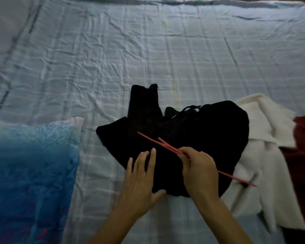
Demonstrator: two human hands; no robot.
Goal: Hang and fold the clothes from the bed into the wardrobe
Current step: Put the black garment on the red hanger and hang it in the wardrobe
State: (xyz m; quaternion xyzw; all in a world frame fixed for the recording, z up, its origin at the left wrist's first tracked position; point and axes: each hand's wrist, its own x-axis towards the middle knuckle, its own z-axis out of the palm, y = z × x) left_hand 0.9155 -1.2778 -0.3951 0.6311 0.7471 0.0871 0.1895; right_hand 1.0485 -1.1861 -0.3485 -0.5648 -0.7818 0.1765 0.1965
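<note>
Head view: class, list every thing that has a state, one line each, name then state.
black garment: crumpled on the sheet, unhung.
red hanger: gripped, laid across the black garment.
white garment: heaped, unfolded, beside the black garment.
left hand: open, fingers flat on the black garment.
right hand: grips the red hanger.
bed sheet: wrinkled.

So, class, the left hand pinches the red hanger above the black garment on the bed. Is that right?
No: the head view shows the right hand pinching the red hanger above the black garment on the bed; the left hand lies flat.
</note>
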